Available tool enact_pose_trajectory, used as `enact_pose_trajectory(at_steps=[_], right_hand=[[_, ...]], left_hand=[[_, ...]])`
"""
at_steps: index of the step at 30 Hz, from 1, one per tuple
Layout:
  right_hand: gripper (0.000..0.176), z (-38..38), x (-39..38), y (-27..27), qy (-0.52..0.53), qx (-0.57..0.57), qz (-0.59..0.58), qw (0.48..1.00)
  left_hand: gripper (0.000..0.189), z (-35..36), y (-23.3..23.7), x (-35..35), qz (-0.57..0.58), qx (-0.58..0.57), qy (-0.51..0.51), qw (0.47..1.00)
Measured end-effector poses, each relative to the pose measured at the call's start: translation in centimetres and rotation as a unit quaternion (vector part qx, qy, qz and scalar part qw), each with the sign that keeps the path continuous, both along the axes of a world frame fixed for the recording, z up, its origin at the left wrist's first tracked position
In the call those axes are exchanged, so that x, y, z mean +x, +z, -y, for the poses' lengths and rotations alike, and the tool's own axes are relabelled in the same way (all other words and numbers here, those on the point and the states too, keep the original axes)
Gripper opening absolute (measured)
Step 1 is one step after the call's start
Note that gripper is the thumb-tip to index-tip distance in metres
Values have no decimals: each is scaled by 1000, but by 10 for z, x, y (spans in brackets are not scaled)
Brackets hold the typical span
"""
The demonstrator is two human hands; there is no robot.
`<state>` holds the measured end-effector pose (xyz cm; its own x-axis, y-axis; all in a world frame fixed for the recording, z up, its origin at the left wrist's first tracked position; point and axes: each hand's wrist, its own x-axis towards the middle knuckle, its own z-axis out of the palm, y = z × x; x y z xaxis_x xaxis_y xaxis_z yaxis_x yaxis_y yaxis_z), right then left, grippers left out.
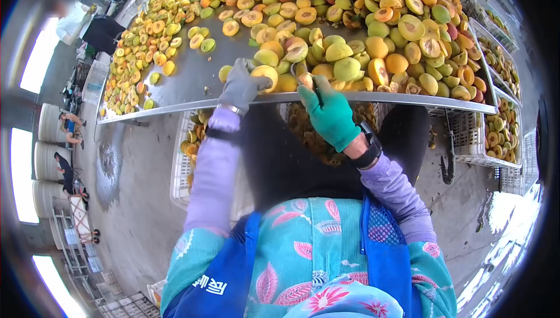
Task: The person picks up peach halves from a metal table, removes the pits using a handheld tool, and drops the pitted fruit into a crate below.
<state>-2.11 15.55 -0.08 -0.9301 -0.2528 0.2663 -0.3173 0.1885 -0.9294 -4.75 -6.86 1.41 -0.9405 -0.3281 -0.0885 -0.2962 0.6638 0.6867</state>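
Note:
My left hand [238, 88], in a grey glove, is closed around a cut yellow peach half [265, 76] at the near rim of the metal table. My right hand [329, 115], in a green glove, grips a small pitting tool with a thin curved metal end [293, 68]; fingers cover most of its handle. A brownish piece [305, 80] shows beside the right fingertips, too small to identify. Halved peaches [347, 69], some with stones in them, lie heaped just beyond both hands.
The metal table [181, 88] has a raised near rim above my knees. Beneath it, a white crate [179, 169] holds fruit to the left, with more fruit between my legs. Fruit-filled crates [501, 134] stand right. People work at far left, near large white tubs [49, 160].

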Motion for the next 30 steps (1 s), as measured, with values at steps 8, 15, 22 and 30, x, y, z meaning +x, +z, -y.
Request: enact_pose_trajectory(at_steps=[8,15,22,30], right_hand=[[30,17,18,-6,-26,163,-164,973],[32,10,30,-14,-22,118,-41,992],[34,12,33,-13,20,3,103,994],[34,6,38,-17,56,9,89,994]], left_hand=[[34,-69,-10,51,-219,635,-51,739],[31,-84,-26,52,-322,125,-63,936],[29,-95,-29,50,-323,443,28,836],[25,-105,-13,60,-322,344,-7,882]])
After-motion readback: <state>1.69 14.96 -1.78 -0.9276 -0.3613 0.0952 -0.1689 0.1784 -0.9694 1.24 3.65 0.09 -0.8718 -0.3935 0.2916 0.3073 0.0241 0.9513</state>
